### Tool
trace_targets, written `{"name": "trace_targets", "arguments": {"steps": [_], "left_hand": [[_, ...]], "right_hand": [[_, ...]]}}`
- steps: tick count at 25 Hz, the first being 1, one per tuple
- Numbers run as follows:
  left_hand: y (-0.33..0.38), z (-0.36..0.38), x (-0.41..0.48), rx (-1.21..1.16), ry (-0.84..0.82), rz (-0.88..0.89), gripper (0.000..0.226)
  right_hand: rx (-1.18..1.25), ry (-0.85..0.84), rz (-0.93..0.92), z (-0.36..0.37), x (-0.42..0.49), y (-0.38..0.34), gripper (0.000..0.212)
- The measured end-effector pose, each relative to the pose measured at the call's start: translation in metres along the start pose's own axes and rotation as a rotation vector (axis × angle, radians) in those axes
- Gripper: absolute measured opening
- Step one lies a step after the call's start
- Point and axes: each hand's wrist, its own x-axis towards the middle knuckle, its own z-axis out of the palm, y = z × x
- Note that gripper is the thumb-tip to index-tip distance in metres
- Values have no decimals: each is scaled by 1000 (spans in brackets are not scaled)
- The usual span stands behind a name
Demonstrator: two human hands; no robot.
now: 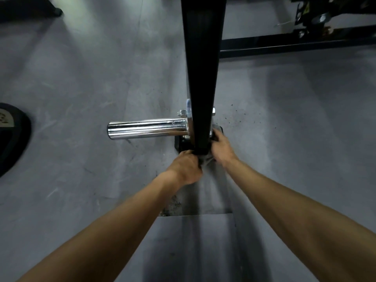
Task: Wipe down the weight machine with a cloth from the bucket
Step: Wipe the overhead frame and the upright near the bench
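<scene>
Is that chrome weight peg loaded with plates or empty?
Empty. The chrome peg juts bare from the black post, with no plate on it.

Black post (202, 78), chrome peg (146, 129), grey floor (81, 78).

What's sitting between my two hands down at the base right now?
Head view: the foot of the black post stands between the left hand and right hand, with the bunched grey cloth just beneath it.

Gym: chrome plate peg (148, 130), weight plate (12, 137)
</scene>
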Motion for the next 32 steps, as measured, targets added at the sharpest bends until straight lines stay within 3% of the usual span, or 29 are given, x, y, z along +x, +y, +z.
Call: {"name": "trace_targets", "arguments": {"steps": [2, 5, 12, 17, 19, 23, 26, 32], "left_hand": [[-6, -1, 5, -32, 2, -32, 64], [-4, -6, 3, -25, -46, -59, 52], [-1, -10, 2, 36, -98, -75, 60], [-3, -9, 5, 59, -84, -65, 48], [-6, -8, 7, 62, -60, -52, 37], [-12, -8, 10, 75, -18, -15, 35], [-13, -6, 13, 106, -35, -16, 35], [-22, -2, 10, 141, 10, 30, 48]], "right_hand": [[74, -80, 11, -5, -1, -26, 49], [124, -134, 19, -16, -8, -29, 46], [3, 69, -8, -5, -22, 14, 45], [139, -114, 52, -17, -6, -13, 56], [81, -129, 31, -18, -10, -19, 58], [-224, 32, -50, -6, -38, -1, 51], [-228, 71, -65, -3, -45, 0, 41], [-264, 11, -50, -15, -20, -5, 52]]}}
